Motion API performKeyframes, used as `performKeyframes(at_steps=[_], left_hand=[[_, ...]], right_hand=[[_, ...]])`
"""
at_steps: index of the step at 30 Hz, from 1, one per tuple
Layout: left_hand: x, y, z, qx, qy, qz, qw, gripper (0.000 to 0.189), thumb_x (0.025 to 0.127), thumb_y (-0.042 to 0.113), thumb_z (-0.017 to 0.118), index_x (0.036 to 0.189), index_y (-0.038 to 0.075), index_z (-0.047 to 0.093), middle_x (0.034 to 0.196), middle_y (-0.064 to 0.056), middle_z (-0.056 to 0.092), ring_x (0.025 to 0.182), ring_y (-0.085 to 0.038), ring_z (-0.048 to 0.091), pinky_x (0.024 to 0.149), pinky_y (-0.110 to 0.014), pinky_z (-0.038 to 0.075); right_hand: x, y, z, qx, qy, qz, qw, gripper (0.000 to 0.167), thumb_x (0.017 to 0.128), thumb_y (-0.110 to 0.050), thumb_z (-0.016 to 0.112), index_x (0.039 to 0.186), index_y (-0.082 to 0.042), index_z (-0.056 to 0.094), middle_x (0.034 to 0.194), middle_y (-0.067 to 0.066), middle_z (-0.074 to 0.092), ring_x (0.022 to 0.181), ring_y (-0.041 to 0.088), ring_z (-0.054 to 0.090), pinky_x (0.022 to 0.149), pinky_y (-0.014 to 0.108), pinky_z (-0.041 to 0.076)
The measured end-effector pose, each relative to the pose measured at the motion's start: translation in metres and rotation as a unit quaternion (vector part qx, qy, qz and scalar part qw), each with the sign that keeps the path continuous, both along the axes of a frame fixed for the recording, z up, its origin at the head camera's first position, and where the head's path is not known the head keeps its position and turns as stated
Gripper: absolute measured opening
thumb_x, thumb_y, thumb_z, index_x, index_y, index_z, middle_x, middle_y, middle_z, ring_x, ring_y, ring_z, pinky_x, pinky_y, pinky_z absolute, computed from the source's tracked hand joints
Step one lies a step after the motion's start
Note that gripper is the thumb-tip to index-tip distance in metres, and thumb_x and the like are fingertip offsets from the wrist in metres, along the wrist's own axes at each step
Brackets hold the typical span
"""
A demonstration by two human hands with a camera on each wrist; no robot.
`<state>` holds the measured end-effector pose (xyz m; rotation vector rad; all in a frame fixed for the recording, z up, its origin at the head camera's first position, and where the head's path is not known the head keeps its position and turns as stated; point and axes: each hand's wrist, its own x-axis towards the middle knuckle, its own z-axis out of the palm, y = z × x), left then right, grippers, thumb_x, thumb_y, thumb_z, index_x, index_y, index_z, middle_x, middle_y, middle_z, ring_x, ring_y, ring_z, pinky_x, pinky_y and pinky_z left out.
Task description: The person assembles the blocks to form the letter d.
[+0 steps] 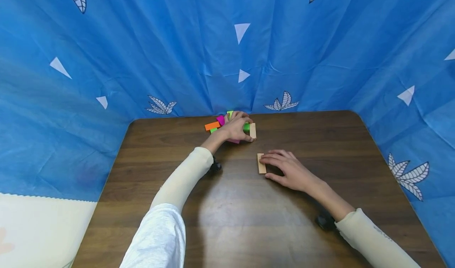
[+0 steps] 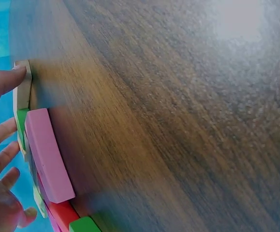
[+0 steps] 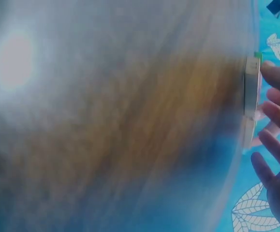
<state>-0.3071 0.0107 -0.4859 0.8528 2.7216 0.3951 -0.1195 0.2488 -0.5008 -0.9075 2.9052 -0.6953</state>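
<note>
"One step in hand: which?"

"Arranging, likely: left hand (image 1: pixel 236 129) pinches far wooden block (image 1: pixel 253 131) beside green block (image 1: pixel 246 127); right hand (image 1: pixel 289 171) touches near wooden block (image 1: pixel 261 167), grip unclear. Next needs careful alignment."

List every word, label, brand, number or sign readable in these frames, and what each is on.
No readable text in any view.
Right sleeve: faint grey marking, too small to read; I cannot tell whether it is lettering.
Blue curtain: leaf and triangle prints only.
Blocks: no lettering made out.
</note>
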Motion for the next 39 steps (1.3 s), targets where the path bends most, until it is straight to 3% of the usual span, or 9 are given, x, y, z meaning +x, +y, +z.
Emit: performKeyframes(at_steps=[9, 17, 28, 34, 39], left_hand=[[0.001, 0.005, 0.001, 0.013, 0.020, -0.006, 0.9997, 0.068, 0.084, 0.060, 0.086, 0.138, 0.022, 0.068, 0.159, -0.002, 0.047, 0.154, -0.028, 0.029, 0.128, -0.071, 0.014], [0.006, 0.011, 0.002, 0.015, 0.030, -0.034, 0.9988, 0.070, 0.083, 0.065, 0.084, 0.138, 0.024, 0.070, 0.160, -0.001, 0.047, 0.155, -0.029, 0.029, 0.130, -0.067, 0.012], [0.017, 0.011, -0.004, 0.009, 0.044, -0.053, 0.9976, 0.073, 0.082, 0.067, 0.085, 0.140, 0.025, 0.070, 0.159, 0.000, 0.047, 0.155, -0.028, 0.028, 0.131, -0.068, 0.013], [0.014, 0.008, -0.004, 0.042, 0.021, -0.040, 0.9981, 0.061, 0.096, 0.064, 0.072, 0.146, 0.029, 0.066, 0.162, 0.001, 0.048, 0.158, -0.027, 0.027, 0.129, -0.067, 0.013], [0.012, 0.009, -0.004, 0.058, 0.031, -0.039, 0.9971, 0.048, 0.101, 0.057, 0.069, 0.141, 0.030, 0.069, 0.151, 0.003, 0.060, 0.152, -0.024, 0.037, 0.126, -0.064, 0.018]], right_hand=[[0.001, -0.002, 0.001, 0.014, -0.007, 0.003, 0.9999, 0.043, 0.099, -0.034, 0.080, 0.139, -0.020, 0.074, 0.150, 0.000, 0.068, 0.143, 0.029, 0.054, 0.114, 0.059, 0.046], [-0.003, -0.002, 0.001, 0.010, -0.005, -0.001, 0.9999, 0.039, 0.098, -0.034, 0.081, 0.134, -0.019, 0.077, 0.147, 0.000, 0.069, 0.141, 0.029, 0.056, 0.114, 0.059, 0.046], [-0.001, -0.004, 0.000, 0.008, -0.005, -0.004, 0.9999, 0.036, 0.098, -0.032, 0.081, 0.131, -0.019, 0.078, 0.145, 0.000, 0.071, 0.140, 0.030, 0.057, 0.116, 0.059, 0.046], [0.000, -0.003, -0.001, 0.004, -0.014, -0.010, 0.9998, 0.035, 0.098, -0.031, 0.081, 0.131, -0.019, 0.078, 0.144, 0.000, 0.071, 0.141, 0.030, 0.057, 0.117, 0.059, 0.045], [-0.001, -0.004, 0.000, -0.002, -0.024, -0.015, 0.9996, 0.036, 0.098, -0.030, 0.081, 0.131, -0.018, 0.078, 0.144, 0.001, 0.071, 0.140, 0.030, 0.057, 0.117, 0.060, 0.045]])
